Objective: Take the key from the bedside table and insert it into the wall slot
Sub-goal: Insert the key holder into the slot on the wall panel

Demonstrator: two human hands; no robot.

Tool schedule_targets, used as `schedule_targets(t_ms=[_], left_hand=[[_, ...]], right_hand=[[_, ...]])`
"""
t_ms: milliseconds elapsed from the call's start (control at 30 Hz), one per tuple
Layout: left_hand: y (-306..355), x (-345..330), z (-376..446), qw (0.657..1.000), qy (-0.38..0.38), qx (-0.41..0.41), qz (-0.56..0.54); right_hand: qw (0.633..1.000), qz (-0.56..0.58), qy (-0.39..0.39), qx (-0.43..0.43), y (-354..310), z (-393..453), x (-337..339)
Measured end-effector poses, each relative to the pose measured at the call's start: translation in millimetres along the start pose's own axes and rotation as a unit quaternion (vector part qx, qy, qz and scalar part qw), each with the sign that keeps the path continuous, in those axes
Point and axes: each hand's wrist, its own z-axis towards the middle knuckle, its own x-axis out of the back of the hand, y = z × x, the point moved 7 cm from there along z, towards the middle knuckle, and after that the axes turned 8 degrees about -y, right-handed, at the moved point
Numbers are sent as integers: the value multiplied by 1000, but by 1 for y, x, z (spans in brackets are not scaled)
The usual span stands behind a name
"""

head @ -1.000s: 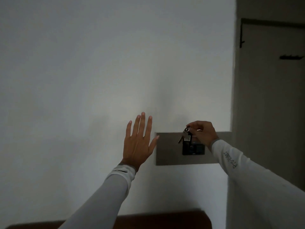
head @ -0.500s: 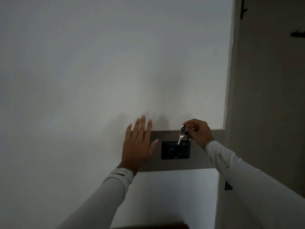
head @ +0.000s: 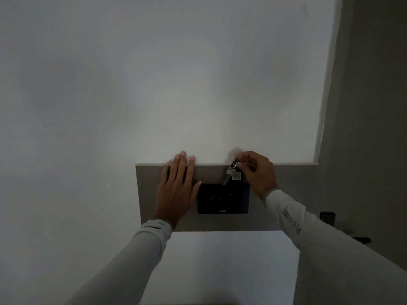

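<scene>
A black wall switch unit (head: 223,198) with a round dial sits on a grey-brown wall panel (head: 293,190). My right hand (head: 257,173) pinches a key ring just above the unit's top edge, and a silver key (head: 229,174) with a small tag hangs from it, its tip at the unit's upper rim. Left of the unit, my left hand (head: 177,188) lies flat on the panel with its fingers spread, the thumb touching the unit's left side. The slot itself is too dark to make out.
A white wall (head: 154,84) fills most of the view. A dark door or wardrobe face (head: 370,106) runs down the right side, with a small dark fitting (head: 327,217) low on it.
The view has closed in on the panel. My left hand moved from the bare wall onto the panel beside the unit. The key in my right hand stays at the unit's top edge.
</scene>
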Motion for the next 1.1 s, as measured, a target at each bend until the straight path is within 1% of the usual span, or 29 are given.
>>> schedule_targets(t_ms=[100,267,500,633,700,733,800,900,967,1000,1100], left_hand=[[-1,-10,0,1000,4,6,-6],[-3,-13,-1,1000,23,-4,-4],[-4,-11,-1,1000,16,-1,-3],[-4,-8,-2,1000,9,-7,3],[-4,-7,-1,1000,3,-7,4],[-4,-6,-1,1000,-2,-8,4],[-4,-5,-3,1000,-7,-8,2],[-4,-4,-7,1000,-10,-7,0],[-4,-4,-10,1000,-10,-6,0],[-5,-3,-10,1000,-11,-5,-2],[-5,-4,-12,1000,-9,-3,1]], right_hand=[[1000,14,3,19,-1,-2,-2],[998,27,-32,37,-6,-2,-14],[997,46,-48,34,0,-4,-26],[999,13,-37,16,14,-20,-28],[998,-47,-17,29,16,-28,-23],[993,-107,-7,53,13,-32,-20],[962,-247,9,115,2,-39,-17],[907,-381,17,181,-7,-43,-14],[880,-437,15,187,-6,-44,-15],[872,-450,12,190,-4,-43,-16],[869,-452,-8,198,3,-44,-22]])
